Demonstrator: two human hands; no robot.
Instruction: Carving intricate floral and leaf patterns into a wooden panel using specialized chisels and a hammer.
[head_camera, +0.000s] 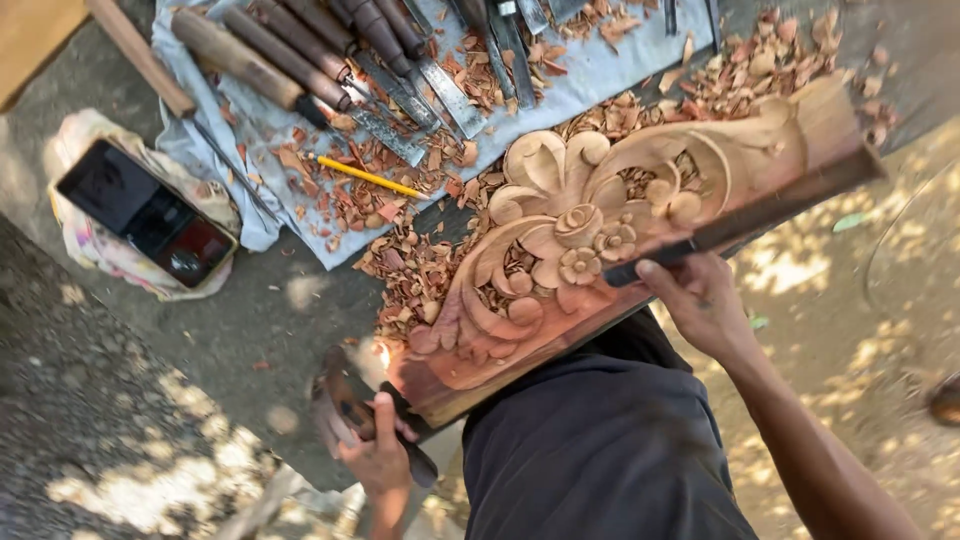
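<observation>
A carved wooden panel (590, 240) with flowers and scrolls lies tilted across the middle, its near end over my lap. My right hand (700, 300) grips the panel's dark right edge near the small carved flowers. My left hand (375, 455) is closed on a dark-handled tool (345, 400) at the panel's lower left corner.
Several chisels (330, 60) with wooden handles lie on a grey cloth (600, 75) at the top, among reddish wood chips (400, 190). A yellow pencil (365, 177) lies on the cloth. A phone (145, 210) rests on a cloth at the left. A wooden mallet handle (140, 55) crosses the top left.
</observation>
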